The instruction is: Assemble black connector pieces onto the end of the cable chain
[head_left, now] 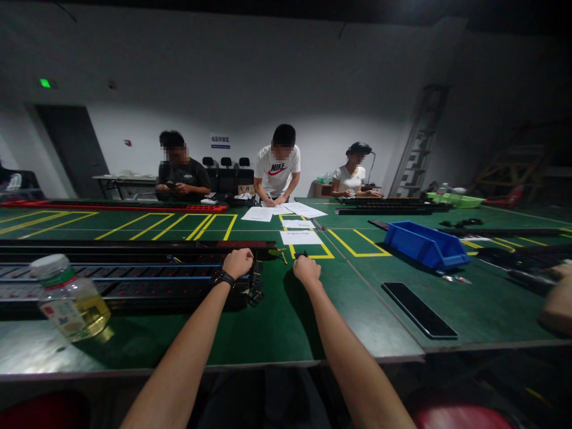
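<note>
My left hand (238,262), with a black watch on the wrist, is closed in a fist at the right end of a long black power-strip assembly (134,277) that lies across the green table (277,322). It appears to grip the end piece of that assembly (255,286). My right hand (306,269) is closed too, a short way to the right, with a small dark object (300,255) showing at its fingertips. What that object is cannot be made out.
A bottle of yellow liquid (69,298) lies at the near left. A blue bin (424,244) and a black flat strip (417,310) sit to the right, papers (299,237) further back. Three people work at the far side; another person's arm (556,301) enters at right.
</note>
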Demonstrator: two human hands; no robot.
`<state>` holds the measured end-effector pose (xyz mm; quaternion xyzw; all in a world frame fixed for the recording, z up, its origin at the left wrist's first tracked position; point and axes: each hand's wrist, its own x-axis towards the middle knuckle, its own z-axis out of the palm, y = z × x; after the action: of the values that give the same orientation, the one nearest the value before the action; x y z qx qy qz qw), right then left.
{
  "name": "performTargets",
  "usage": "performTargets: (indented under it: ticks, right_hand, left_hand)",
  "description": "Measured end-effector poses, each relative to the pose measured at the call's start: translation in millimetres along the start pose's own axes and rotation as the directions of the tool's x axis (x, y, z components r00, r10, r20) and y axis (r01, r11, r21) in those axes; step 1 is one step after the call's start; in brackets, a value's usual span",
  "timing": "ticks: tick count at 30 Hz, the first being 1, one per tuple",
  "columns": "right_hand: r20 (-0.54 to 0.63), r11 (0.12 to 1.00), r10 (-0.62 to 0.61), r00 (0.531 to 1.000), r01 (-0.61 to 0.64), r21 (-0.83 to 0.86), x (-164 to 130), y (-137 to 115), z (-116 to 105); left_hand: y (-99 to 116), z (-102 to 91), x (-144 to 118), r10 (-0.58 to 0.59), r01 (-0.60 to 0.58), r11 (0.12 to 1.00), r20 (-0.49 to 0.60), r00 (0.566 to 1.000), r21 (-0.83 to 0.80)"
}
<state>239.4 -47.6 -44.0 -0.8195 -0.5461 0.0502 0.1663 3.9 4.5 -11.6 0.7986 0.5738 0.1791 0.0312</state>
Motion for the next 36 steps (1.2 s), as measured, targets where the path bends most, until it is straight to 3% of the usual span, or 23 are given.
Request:
performTargets:
  ticks: [36]
  right_hand:
    - [-0.010, 1.000, -0.004, 1.000, 0.004, 0.012, 1.4, 1.5, 2.3]
  left_hand:
    - [1.7, -1.8, -0.9, -0.002, 0.002, 1.000, 0.005, 1.000, -0.012]
